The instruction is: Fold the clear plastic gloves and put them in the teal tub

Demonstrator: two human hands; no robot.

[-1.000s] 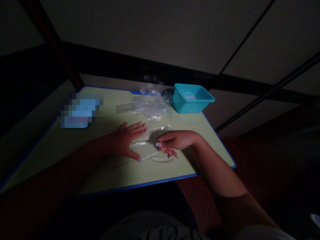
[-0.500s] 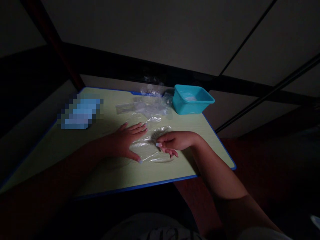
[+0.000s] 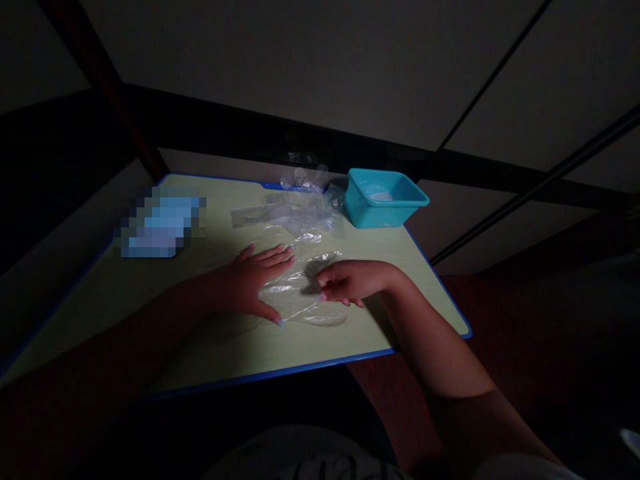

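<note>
A clear plastic bag (image 3: 295, 300) lies flat on the pale green table (image 3: 210, 340). My left hand (image 3: 255, 283) rests flat on the bag's left part with fingers stretched out and the thumb spread toward me. My right hand (image 3: 347, 281) sits on the bag's right part, its fingers curled in and pressed on the plastic near the middle. What lies inside the bag is too dim to make out.
A teal plastic tub (image 3: 383, 197) stands at the table's far right corner. A heap of clear plastic bags (image 3: 295, 210) lies left of it. A blurred blue patch (image 3: 163, 227) sits at the far left. The blue table edge (image 3: 270, 375) runs close to me.
My right hand has lowered and curled its fingers further onto the bag. My left hand has stayed flat in place.
</note>
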